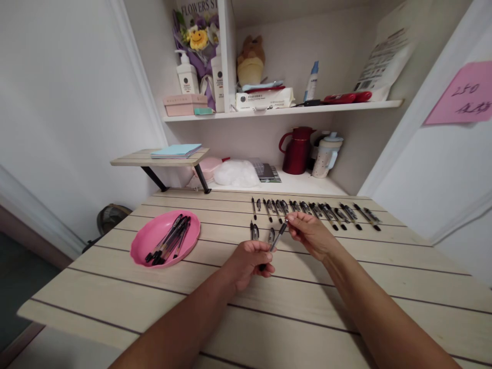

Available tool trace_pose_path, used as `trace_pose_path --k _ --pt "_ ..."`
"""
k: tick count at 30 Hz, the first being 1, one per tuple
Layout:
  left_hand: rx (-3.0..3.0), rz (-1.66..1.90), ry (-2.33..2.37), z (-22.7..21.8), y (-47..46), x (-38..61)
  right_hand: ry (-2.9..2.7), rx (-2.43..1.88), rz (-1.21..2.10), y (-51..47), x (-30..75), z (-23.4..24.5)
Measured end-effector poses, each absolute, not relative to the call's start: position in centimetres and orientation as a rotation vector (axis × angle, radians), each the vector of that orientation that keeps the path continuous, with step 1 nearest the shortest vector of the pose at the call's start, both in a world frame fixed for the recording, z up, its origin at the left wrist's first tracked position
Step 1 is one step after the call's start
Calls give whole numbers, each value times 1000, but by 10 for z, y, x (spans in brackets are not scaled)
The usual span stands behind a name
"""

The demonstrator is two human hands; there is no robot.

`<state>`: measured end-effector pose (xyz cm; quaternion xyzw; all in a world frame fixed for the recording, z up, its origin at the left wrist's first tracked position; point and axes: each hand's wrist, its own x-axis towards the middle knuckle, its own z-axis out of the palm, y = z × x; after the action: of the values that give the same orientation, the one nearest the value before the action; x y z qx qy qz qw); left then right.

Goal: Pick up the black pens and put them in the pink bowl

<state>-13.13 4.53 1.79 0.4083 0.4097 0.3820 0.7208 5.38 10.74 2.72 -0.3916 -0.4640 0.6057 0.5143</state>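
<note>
A clear-barrelled pen (279,237) with a black grip slants up between my hands, uncapped. My left hand (249,260) is closed around its lower barrel. At the pen's upper tip, the fingers of my right hand (310,233) are pinched together; a tiny pale spot shows there, too small to name. Just behind the held pen lies a loose pen cap (271,235). To its left, another uncapped pen (251,230) lies beside a cap (256,231). Farther back, several uncapped pens (330,216) and their caps form a long row, partly hidden by my right hand.
A pink bowl (144,234) holding several pens (175,238) stands on the slatted table (307,312) at the left. Behind it is a small raised stand (134,158) with blue paper (176,150). A red jug (296,151) and a pale tumbler (326,158) stand in the back niche.
</note>
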Motion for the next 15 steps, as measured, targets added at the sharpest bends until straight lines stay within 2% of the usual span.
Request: trace_pose_path --k 8,15 --pt "1004 1100 1157 19 38 -115 -1113 -956 1466 107 49 26" --pt "1028 1159 1195 12 38 -110 -1133 -951 1425 105 41 26"
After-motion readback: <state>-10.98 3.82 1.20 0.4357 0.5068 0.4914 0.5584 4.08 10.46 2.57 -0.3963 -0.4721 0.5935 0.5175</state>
